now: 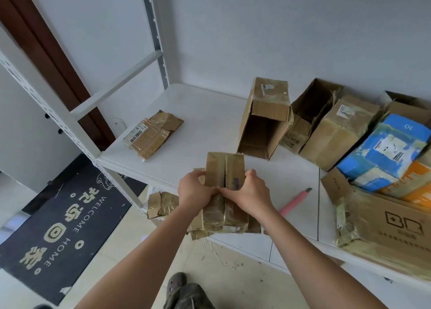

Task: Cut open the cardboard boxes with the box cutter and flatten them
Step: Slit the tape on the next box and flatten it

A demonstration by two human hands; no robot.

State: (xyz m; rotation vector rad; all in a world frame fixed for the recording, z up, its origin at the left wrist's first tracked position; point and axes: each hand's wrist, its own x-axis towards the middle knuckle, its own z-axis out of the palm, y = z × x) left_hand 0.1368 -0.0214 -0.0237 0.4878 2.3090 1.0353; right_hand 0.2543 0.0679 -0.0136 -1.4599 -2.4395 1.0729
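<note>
A small taped cardboard box [224, 168] with a slit down the middle of its top stands at the front edge of the white shelf [198, 122]. My left hand [194, 189] grips its left side and my right hand [250, 192] grips its right side, thumbs meeting at the slit. The pink box cutter [295, 201] lies on the shelf just right of my right wrist, not held. A flattened taped box [152, 133] lies at the shelf's left.
An open empty box [263, 126] stands behind. Several more boxes [335, 131] and a blue parcel [384, 150] crowd the right side, above a large open carton [391, 224]. A flattened piece [161, 205] sits on a lower level. A dark doormat [65, 227] covers the floor at left.
</note>
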